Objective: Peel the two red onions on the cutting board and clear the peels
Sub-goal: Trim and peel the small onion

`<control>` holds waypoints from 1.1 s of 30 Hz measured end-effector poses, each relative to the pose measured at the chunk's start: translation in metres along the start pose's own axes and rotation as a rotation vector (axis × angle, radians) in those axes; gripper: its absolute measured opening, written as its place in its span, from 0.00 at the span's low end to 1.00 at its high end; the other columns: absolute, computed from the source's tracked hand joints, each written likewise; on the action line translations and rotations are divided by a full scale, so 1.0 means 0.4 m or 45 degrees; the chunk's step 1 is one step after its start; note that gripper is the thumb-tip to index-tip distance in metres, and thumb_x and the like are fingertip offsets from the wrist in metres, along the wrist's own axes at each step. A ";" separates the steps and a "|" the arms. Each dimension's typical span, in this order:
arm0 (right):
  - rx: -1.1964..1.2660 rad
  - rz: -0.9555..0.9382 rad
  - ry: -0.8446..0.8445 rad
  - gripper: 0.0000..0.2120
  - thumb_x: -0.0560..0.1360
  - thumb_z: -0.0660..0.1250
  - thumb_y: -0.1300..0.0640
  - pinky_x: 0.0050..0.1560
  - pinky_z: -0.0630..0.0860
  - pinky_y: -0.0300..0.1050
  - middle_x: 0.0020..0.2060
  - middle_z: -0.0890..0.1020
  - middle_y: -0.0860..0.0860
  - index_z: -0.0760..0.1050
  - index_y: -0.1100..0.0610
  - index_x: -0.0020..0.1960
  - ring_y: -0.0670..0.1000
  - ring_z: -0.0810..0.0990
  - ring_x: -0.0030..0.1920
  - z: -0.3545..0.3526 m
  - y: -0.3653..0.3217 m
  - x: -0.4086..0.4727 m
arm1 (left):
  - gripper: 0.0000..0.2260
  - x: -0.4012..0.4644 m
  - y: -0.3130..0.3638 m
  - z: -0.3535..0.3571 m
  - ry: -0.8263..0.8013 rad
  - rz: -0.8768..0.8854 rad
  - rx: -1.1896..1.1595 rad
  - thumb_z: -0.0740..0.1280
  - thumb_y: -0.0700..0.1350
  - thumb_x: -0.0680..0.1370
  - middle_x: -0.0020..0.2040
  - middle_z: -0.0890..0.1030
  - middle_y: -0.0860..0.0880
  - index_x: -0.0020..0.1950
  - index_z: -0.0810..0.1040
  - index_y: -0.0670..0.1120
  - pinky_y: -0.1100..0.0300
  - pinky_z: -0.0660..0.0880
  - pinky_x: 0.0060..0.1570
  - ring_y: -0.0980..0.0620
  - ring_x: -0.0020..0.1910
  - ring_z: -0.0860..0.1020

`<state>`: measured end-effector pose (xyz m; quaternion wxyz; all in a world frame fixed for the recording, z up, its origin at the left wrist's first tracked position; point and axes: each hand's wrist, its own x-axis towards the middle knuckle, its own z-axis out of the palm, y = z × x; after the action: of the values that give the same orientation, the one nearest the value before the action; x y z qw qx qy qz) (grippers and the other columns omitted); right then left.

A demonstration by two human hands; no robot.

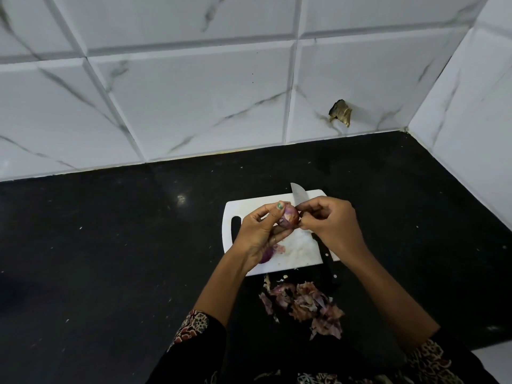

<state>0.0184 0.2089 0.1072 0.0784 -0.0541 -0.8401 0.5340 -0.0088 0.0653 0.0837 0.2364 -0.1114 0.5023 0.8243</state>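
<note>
Above the white cutting board [288, 253], my left hand [259, 231] grips a red onion [288, 216] that still carries patches of papery skin. My right hand [331, 221] pinches the skin at the onion's right side with thumb and fingertips. A second red onion [266, 256] lies on the board under my left wrist, mostly hidden. A knife lies across the board's right part, its blade [299, 195] pointing away from me and its black handle [328, 261] toward me. A heap of peels [304, 303] sits on the black counter just in front of the board.
The black counter [110, 245] runs to a white marbled tile wall behind and on the right. A broken hole [340, 111] shows in the back tile. A few small peel scraps [279, 248] lie on the board.
</note>
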 end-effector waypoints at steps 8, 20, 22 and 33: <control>0.009 -0.021 0.094 0.09 0.69 0.75 0.55 0.39 0.78 0.33 0.37 0.83 0.49 0.80 0.59 0.44 0.43 0.82 0.38 0.035 0.004 -0.028 | 0.05 0.001 -0.006 0.004 0.013 0.141 -0.067 0.68 0.39 0.75 0.39 0.85 0.46 0.50 0.78 0.40 0.62 0.81 0.39 0.53 0.38 0.84; -0.120 0.010 0.036 0.02 0.71 0.70 0.61 0.35 0.74 0.33 0.33 0.82 0.49 0.79 0.60 0.41 0.45 0.80 0.35 0.030 0.011 -0.014 | 0.07 0.008 -0.016 -0.004 0.001 0.216 -0.003 0.69 0.38 0.74 0.44 0.85 0.44 0.51 0.79 0.41 0.60 0.81 0.43 0.50 0.43 0.83; -0.164 -0.022 0.019 0.02 0.70 0.70 0.62 0.33 0.73 0.35 0.32 0.81 0.49 0.78 0.61 0.40 0.46 0.79 0.34 0.030 0.013 -0.012 | 0.05 0.009 -0.012 -0.008 -0.005 0.210 0.052 0.69 0.38 0.75 0.44 0.85 0.44 0.50 0.80 0.42 0.60 0.81 0.43 0.50 0.42 0.83; -0.099 0.079 0.202 0.05 0.73 0.69 0.62 0.40 0.81 0.53 0.35 0.82 0.54 0.73 0.59 0.41 0.50 0.83 0.36 -0.030 0.047 0.013 | 0.11 -0.005 0.000 -0.027 -0.145 0.041 -0.026 0.63 0.46 0.77 0.52 0.84 0.45 0.54 0.81 0.43 0.62 0.81 0.45 0.46 0.49 0.84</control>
<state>0.0156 0.2284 0.0956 0.1259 -0.1253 -0.8493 0.4972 -0.0077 0.0554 0.0794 0.2502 -0.0586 0.4815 0.8379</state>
